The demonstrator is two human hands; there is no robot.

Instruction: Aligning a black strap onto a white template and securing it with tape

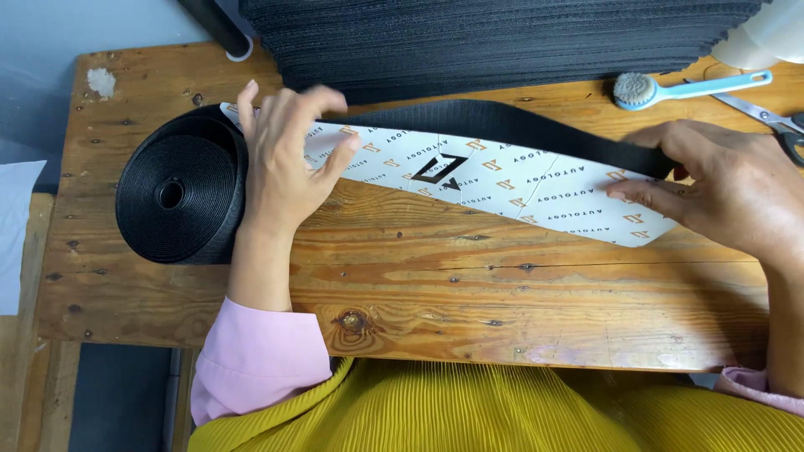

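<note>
Wooden desk (469, 293), bare near edge. Step in hand, judged: laying black strap (502, 125) along top edge of white printed sheet (502, 188). Left hand (280, 155) grip open, fingers spread, hovering over sheet's left end beside strap roll (180, 191). Right hand (724, 180) flat, pressing sheet's right end, pinching nothing. Next move likely calls for straight alignment. Beyond: brush (662, 88), scissors (766, 117), dark stacked material (502, 42).

Soft, even daylight, faint shadows, sharp focus except slight motion blur on fingers (289, 105).
</note>
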